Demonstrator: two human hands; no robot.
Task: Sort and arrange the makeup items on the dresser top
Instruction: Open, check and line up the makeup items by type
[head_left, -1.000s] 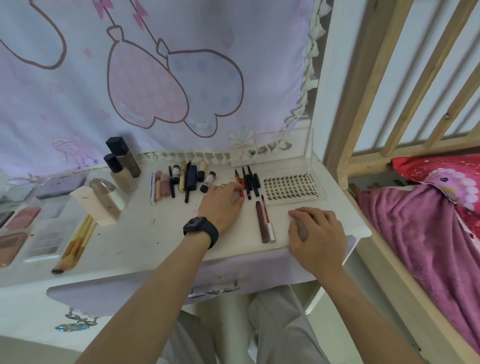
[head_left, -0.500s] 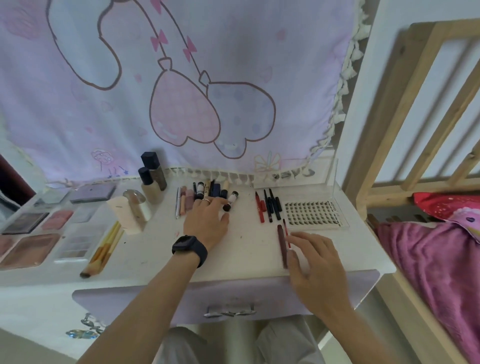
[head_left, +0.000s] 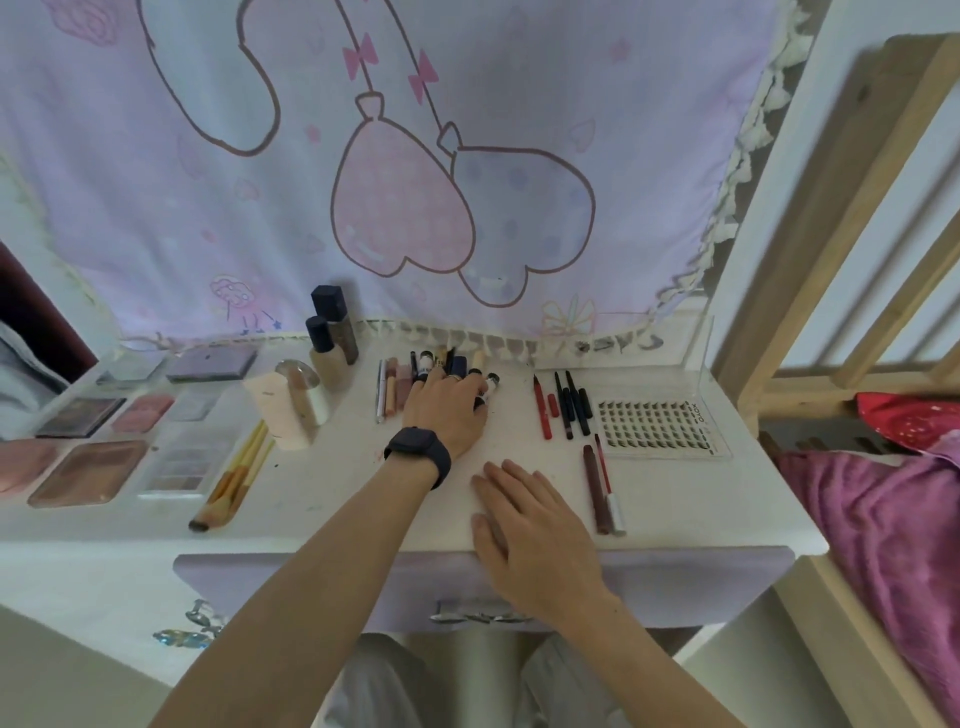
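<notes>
My left hand (head_left: 447, 410), with a dark watch on the wrist, lies flat over a row of small tubes and lipsticks (head_left: 400, 387) at the back of the white dresser top (head_left: 332, 483), its fingertips touching a black-and-white tube (head_left: 491, 384). My right hand (head_left: 524, 512) rests flat near the front edge, holding nothing. Right of it lie a brown pencil (head_left: 595, 488) and a red-and-silver pencil (head_left: 608, 483). Behind them sit red and black liner pens (head_left: 563, 405) and a clear lash tray (head_left: 652, 428).
Eyeshadow and blush palettes (head_left: 88, 467) cover the left side, with makeup brushes (head_left: 234, 478) beside them. Foundation bottles (head_left: 332, 338) and a pale sponge holder (head_left: 285, 410) stand at the back. A lilac curtain hangs behind; a wooden bed frame (head_left: 810, 234) and pink blanket (head_left: 883, 525) are right.
My left hand moved left from the liner pens onto the row of tubes. My right hand left the two pencils and slid left to the front edge. The view tilted upward.
</notes>
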